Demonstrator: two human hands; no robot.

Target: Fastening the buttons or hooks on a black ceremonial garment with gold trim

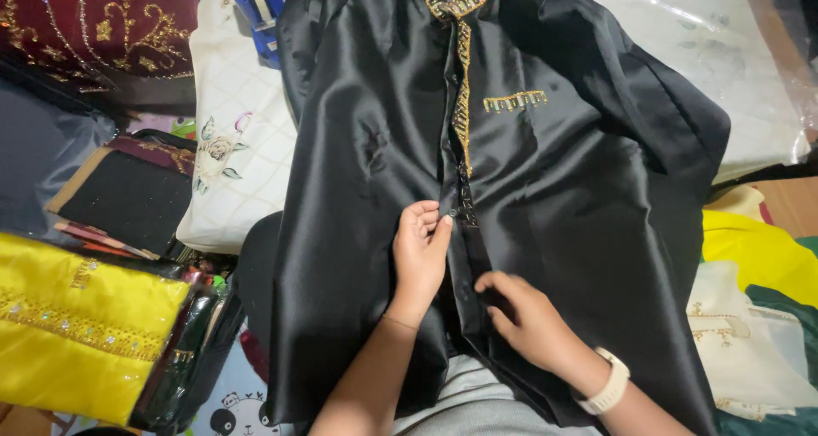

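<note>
A shiny black shirt [545, 172] with gold beaded trim down its front placket and on the chest lies spread out in front of me. My left hand [419, 249] pinches the placket edge at a small dark button, just below the gold trim. My right hand [524, 315], a white watch on its wrist, rests lower on the placket with fingers curled onto the fabric edge. The shirt's lower hem falls over my lap.
A folded yellow beaded garment in a clear wrapper [81, 325] lies at the left. A white embroidered cloth [234, 138] and a maroon gold-embroidered fabric [94, 23] sit behind it. Yellow, white and green folded clothes [758, 317] are stacked at the right.
</note>
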